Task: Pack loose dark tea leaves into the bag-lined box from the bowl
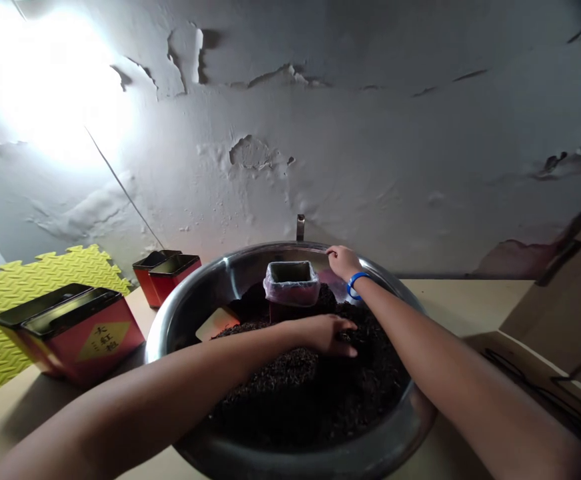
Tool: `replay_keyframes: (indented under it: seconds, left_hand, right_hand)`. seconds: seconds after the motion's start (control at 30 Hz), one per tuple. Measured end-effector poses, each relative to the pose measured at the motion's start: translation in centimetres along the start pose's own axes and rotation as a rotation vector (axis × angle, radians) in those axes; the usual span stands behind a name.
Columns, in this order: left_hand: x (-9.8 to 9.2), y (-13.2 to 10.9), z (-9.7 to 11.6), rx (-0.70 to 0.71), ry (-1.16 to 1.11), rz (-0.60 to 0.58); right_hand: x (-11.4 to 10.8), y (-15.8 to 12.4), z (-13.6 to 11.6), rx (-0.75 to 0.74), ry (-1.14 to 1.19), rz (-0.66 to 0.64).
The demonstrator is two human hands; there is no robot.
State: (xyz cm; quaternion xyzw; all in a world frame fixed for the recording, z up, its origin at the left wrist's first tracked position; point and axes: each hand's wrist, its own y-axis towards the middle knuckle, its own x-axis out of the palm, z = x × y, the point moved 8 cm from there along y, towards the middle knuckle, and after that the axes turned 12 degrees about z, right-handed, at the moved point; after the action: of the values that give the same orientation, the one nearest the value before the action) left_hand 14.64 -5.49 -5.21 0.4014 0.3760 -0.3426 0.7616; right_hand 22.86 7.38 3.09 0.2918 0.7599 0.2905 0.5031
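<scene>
A wide steel basin (230,260) holds a bed of dark loose tea leaves (280,373). My left hand (330,335) is low over the leaves, its fingers apart and pointing right; whether the fingertips touch them I cannot tell. At the far right of the basin, my right hand (343,262), with a blue wristband (354,285), has its fingers closed over the rim. A tin lined with clear plastic (291,283) stands upright among the leaves, its mouth upward. Left of it lies a flat cream-and-orange piece (217,323), partly behind my left arm.
Red-and-black tea tins (88,333) stand on the table left of the basin, with smaller ones (168,273) behind. A yellow foam mat (55,280) is at the left. Cardboard (565,320) and dark cords (515,373) are at the right. A peeling wall (370,167) rises behind.
</scene>
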Motion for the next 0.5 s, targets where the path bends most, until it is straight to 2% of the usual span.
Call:
replay_keyframes:
  seconds: [0.07,0.13,0.27,0.5]
  left_hand:
    - [1.4,-0.4,-0.3,0.007,0.000,-0.002]
    - [1.7,-0.5,-0.7,-0.025,0.005,-0.008]
    - [0.7,0.0,-1.1,-0.116,-0.007,-0.049]
    - [-0.5,0.2,-1.9,-0.236,-0.054,-0.092]
  right_hand:
    - [0.6,-0.1,0.5,0.014,-0.020,-0.041]
    - [1.0,-0.3,0.4,0.005,-0.030,-0.072]
    - [1.6,-0.7,0.1,-0.019,-0.046,-0.125]
    - [1.8,-0.5,0.5,0.010,-0.027,-0.135]
